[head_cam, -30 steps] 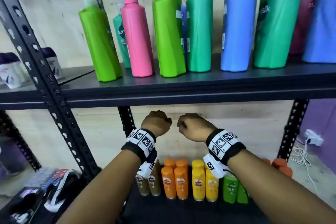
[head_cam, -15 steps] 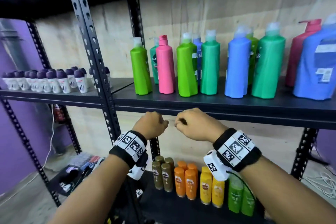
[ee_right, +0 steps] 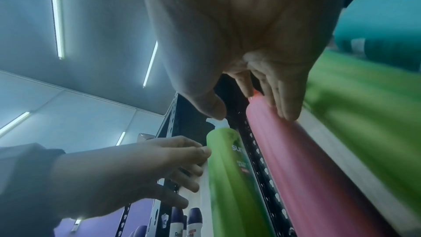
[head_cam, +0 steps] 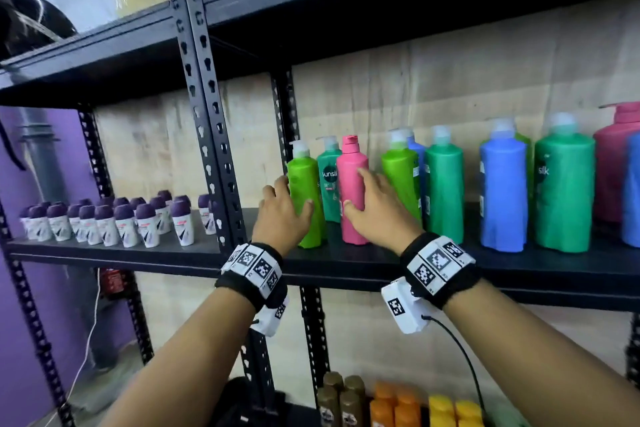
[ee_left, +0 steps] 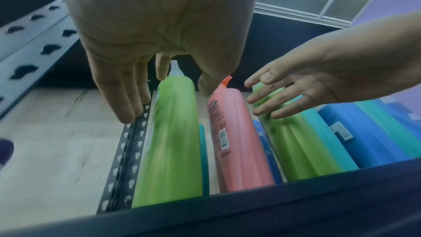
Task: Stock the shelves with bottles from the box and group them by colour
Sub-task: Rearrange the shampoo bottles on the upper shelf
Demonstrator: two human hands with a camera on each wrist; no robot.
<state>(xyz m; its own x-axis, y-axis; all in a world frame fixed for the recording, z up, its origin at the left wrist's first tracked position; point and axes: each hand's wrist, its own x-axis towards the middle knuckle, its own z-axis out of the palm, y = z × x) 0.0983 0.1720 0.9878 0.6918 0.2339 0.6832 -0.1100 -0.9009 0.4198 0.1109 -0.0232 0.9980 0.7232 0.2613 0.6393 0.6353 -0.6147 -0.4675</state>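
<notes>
Reaching with spread fingers, the left hand (head_cam: 282,210) nears the lime bottle (head_cam: 306,198) and the right hand (head_cam: 375,208) the pink bottle (head_cam: 351,191), neither gripped, likely to regroup mixed colours.

lime green bottle (head_cam: 304,198), pink bottle (head_cam: 351,184), blue bottle (head_cam: 502,198), black shelf (head_cam: 346,262), black-and-white checkered wristbands (head_cam: 254,267)

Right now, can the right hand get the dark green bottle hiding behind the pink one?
Probably not straight away. The dark green bottle stands in the back row, with the pink bottle in front; the right hand is open around that one.
</notes>
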